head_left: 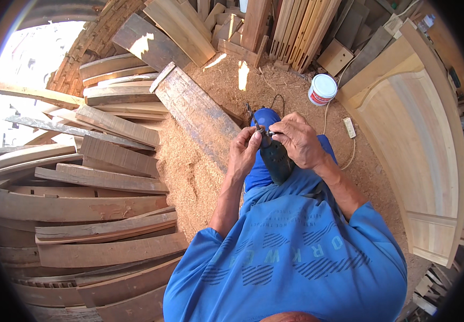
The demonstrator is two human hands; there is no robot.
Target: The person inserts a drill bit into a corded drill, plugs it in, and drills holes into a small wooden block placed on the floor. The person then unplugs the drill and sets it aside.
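A dark green power drill [277, 162] rests on my lap, its chuck end pointing away from me. My left hand [244, 149] is closed, thumb and fingers pinching the chuck [264, 140] from the left side. A thin dark bit [256, 123] seems to stick out just above my left thumb. On the other side my right hand [299, 142] is closed, with its fingertips pinching a small dark key-like piece [271, 133] against the chuck. Fingers hide most of that piece, so its exact kind is unclear.
A worn plank [194, 110] slopes away ahead of me over sawdust [181, 172]. Stacked boards [103, 220] fill the left. A white bucket [323, 88], a power strip [349, 127] with a cord and a large arched wooden panel [414, 139] are on the right.
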